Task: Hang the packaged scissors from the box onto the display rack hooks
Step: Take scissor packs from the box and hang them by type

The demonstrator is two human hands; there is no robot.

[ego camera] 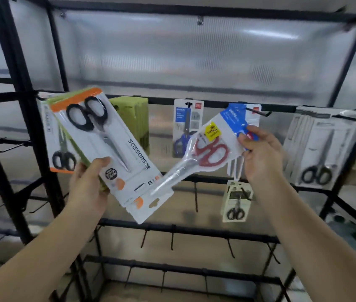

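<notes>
A fan of carded scissors (107, 147) fills the left centre of the frame, tilted with its top toward the upper left. The front card is white with orange corners, reads "SCISSORS", and holds black-handled scissors pointing down-right. More cards, some green-edged, show behind it. Right of centre a clear pack with a blue header (212, 147) slants from upper right to lower left, holding red-handled scissors with a yellow sticker above the handles. The black rack (172, 229) spans the frame. On its hooks hang green cards, a blue-handled pair, white packs at far right, and a small pack lower down.
</notes>
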